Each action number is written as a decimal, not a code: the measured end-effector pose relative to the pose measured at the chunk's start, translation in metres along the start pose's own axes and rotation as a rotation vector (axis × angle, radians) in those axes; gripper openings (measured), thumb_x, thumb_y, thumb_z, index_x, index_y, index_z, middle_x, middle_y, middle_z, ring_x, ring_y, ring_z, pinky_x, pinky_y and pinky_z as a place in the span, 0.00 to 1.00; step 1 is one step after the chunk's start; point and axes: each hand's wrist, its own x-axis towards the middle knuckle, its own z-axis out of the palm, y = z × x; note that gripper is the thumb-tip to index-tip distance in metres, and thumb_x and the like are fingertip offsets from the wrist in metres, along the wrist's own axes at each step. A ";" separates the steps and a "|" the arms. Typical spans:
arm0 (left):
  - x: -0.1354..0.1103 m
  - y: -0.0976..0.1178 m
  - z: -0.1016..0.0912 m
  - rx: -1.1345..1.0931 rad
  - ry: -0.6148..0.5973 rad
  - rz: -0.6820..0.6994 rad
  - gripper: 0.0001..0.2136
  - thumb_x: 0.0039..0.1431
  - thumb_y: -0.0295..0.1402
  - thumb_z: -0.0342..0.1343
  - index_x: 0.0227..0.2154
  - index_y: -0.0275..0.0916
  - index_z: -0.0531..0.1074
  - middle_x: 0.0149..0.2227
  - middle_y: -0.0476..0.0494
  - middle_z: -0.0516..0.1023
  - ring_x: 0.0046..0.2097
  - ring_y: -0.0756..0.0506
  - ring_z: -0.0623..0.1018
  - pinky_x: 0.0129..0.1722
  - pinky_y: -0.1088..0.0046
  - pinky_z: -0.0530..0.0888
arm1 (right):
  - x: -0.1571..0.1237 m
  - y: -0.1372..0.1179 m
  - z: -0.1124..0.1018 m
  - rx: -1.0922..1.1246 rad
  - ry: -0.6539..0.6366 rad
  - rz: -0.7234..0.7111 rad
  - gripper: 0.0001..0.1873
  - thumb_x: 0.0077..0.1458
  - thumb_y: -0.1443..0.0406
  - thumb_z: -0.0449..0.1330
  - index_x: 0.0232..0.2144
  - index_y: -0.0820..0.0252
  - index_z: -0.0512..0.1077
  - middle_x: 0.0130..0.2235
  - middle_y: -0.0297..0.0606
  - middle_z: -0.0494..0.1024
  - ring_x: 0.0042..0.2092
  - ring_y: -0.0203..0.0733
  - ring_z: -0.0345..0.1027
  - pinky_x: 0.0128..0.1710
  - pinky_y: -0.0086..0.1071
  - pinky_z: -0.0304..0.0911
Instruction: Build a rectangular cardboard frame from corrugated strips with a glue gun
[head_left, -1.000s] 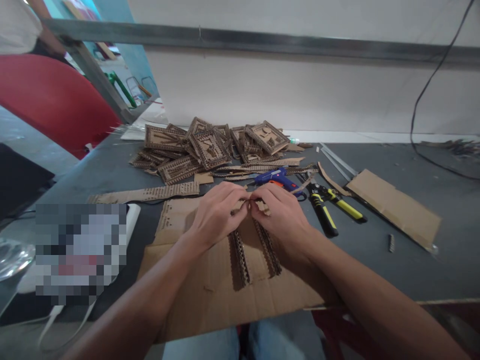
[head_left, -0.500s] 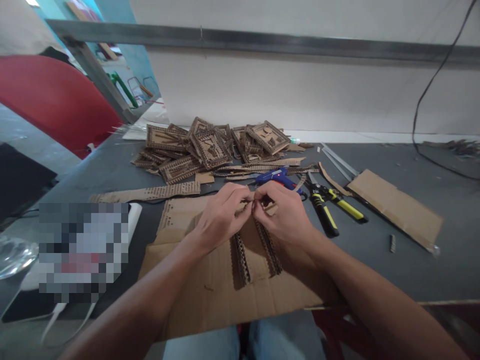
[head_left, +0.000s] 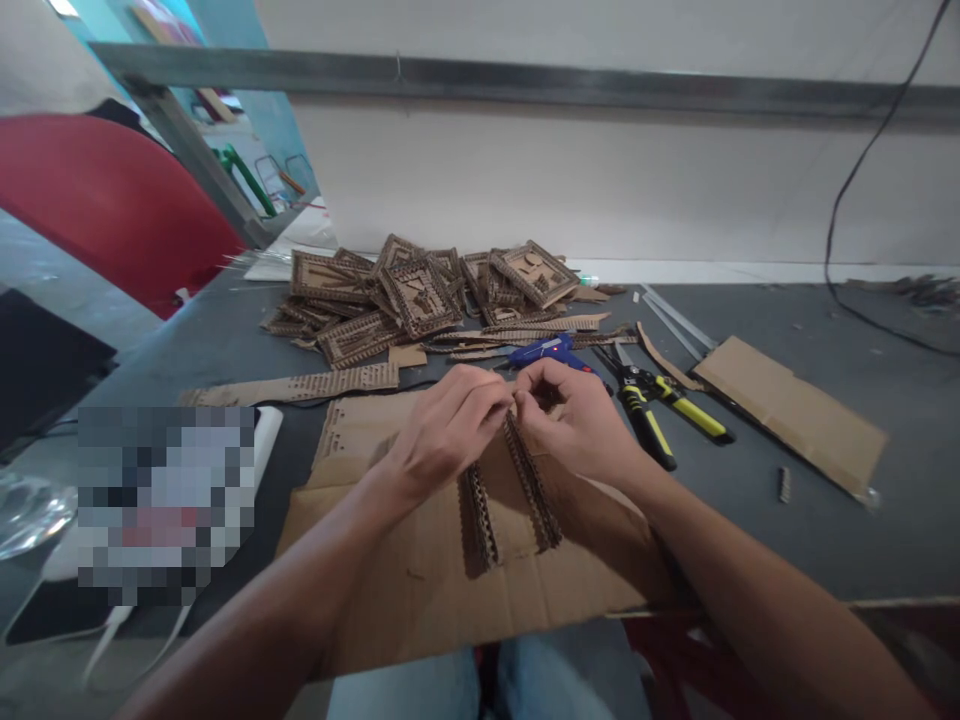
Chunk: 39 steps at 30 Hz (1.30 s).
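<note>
Now your left hand (head_left: 453, 422) and right hand (head_left: 571, 418) close together above card (head_left: 514, 505) with 2 ridged strips (head_left: 484, 518); can't tell if they clamp anything. Glue gun (head_left: 543, 350) beyond.

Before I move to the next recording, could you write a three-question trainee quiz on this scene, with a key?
1. True or false: the left hand and right hand are close together above the cardboard sheet.
2. Multiple choice: the grips of the plier-like tool are A) red, B) black and yellow, C) white.
3. Fill in: as the person sees it, the glue gun lies to the ____ of that tool.

Key: 1 true; 2 B; 3 left.
</note>
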 end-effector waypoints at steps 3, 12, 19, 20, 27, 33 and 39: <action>0.002 0.000 0.001 0.016 0.021 0.010 0.08 0.65 0.22 0.55 0.43 0.39 0.67 0.39 0.41 0.77 0.42 0.45 0.76 0.44 0.66 0.77 | 0.000 0.001 -0.001 -0.106 0.011 -0.039 0.02 0.55 0.66 0.55 0.30 0.58 0.67 0.26 0.30 0.72 0.26 0.33 0.62 0.27 0.28 0.58; -0.009 -0.007 0.003 -0.025 0.004 -0.072 0.07 0.66 0.23 0.55 0.43 0.40 0.69 0.40 0.41 0.78 0.44 0.44 0.77 0.46 0.65 0.76 | -0.001 0.018 0.001 -0.329 0.022 -0.307 0.05 0.62 0.68 0.55 0.37 0.58 0.70 0.34 0.38 0.77 0.33 0.38 0.68 0.32 0.31 0.62; -0.009 -0.009 0.000 0.061 -0.083 -0.012 0.07 0.67 0.25 0.53 0.45 0.39 0.69 0.40 0.41 0.79 0.43 0.44 0.78 0.45 0.65 0.77 | -0.005 0.022 0.011 -0.351 0.085 -0.365 0.05 0.58 0.70 0.57 0.34 0.57 0.72 0.33 0.36 0.77 0.34 0.39 0.69 0.35 0.32 0.64; -0.008 -0.009 0.000 0.077 -0.091 0.012 0.07 0.67 0.24 0.53 0.45 0.39 0.69 0.40 0.41 0.79 0.42 0.44 0.78 0.45 0.65 0.77 | -0.004 0.021 0.011 -0.323 0.068 -0.365 0.05 0.58 0.70 0.57 0.34 0.57 0.72 0.32 0.36 0.76 0.34 0.39 0.69 0.36 0.32 0.64; -0.006 -0.008 -0.007 0.117 -0.169 0.111 0.08 0.67 0.23 0.52 0.46 0.37 0.69 0.40 0.39 0.80 0.43 0.42 0.80 0.45 0.63 0.79 | 0.001 0.015 0.000 -0.088 -0.027 -0.289 0.07 0.55 0.72 0.57 0.34 0.58 0.74 0.31 0.34 0.77 0.33 0.37 0.70 0.34 0.30 0.65; 0.001 0.007 -0.017 0.075 -0.161 0.142 0.07 0.65 0.21 0.52 0.44 0.34 0.69 0.37 0.38 0.81 0.40 0.42 0.81 0.45 0.63 0.81 | 0.005 0.018 -0.007 0.001 -0.039 -0.204 0.07 0.56 0.72 0.57 0.31 0.57 0.73 0.30 0.31 0.78 0.32 0.35 0.71 0.33 0.29 0.65; -0.007 0.002 -0.017 -0.014 0.025 0.024 0.10 0.66 0.23 0.56 0.48 0.37 0.71 0.38 0.41 0.82 0.42 0.45 0.82 0.42 0.68 0.81 | 0.002 0.020 -0.005 -0.297 0.062 -0.430 0.05 0.62 0.70 0.58 0.36 0.57 0.73 0.35 0.37 0.80 0.37 0.40 0.72 0.39 0.35 0.66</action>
